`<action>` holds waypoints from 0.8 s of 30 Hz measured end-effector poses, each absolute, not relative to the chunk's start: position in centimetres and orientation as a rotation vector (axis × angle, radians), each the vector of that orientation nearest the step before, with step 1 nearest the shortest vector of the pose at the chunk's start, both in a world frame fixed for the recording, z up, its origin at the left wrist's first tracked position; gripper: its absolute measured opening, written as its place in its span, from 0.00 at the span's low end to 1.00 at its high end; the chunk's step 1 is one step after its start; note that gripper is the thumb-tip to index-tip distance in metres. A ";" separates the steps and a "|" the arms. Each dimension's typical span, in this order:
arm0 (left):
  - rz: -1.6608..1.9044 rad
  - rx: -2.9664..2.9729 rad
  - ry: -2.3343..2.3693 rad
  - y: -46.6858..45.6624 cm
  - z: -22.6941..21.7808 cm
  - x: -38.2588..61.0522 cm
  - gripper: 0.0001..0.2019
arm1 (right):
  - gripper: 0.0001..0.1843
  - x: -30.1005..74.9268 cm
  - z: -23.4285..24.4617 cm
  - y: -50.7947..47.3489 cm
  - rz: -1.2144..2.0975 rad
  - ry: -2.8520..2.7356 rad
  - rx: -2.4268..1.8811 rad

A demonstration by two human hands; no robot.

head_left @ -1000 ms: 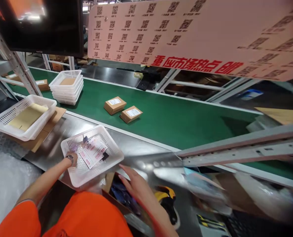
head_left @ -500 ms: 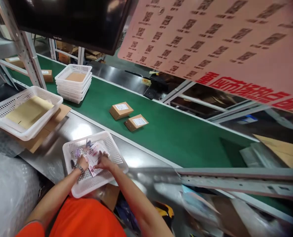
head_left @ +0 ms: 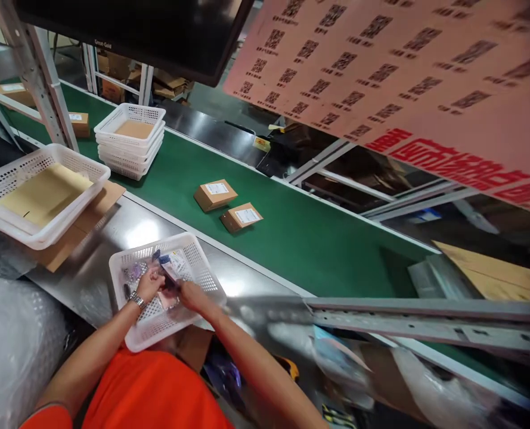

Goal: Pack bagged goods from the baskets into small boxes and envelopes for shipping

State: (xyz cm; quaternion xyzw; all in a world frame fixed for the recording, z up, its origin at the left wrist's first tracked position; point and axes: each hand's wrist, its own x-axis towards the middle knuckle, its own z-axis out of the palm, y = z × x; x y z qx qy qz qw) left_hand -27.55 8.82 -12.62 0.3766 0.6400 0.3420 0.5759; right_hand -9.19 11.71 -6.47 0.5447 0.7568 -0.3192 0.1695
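Two small cardboard boxes [head_left: 228, 205] sit side by side mid-belt on the green conveyor [head_left: 318, 238]. A stack of white baskets [head_left: 129, 140] stands at its near edge. Another basket [head_left: 36, 193] holding cardboard rests at the worktop's left end.

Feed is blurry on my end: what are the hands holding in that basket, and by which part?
Both the left hand and right hand are on small packets in the white basket; the exact grip point cannot be told.
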 end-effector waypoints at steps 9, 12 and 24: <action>0.904 1.415 1.179 8.1 -6.1 -26.4 0.17 | 0.25 2.1 4.9 7.3 -1.942 2.384 1.478; 0.890 1.520 1.092 6.5 -4.1 -24.0 0.11 | 0.23 3.5 6.7 3.5 -1.726 2.484 1.852; 0.698 2.013 1.113 -2.4 -0.8 -16.5 0.16 | 0.19 13.1 7.2 -10.6 -0.645 2.872 2.211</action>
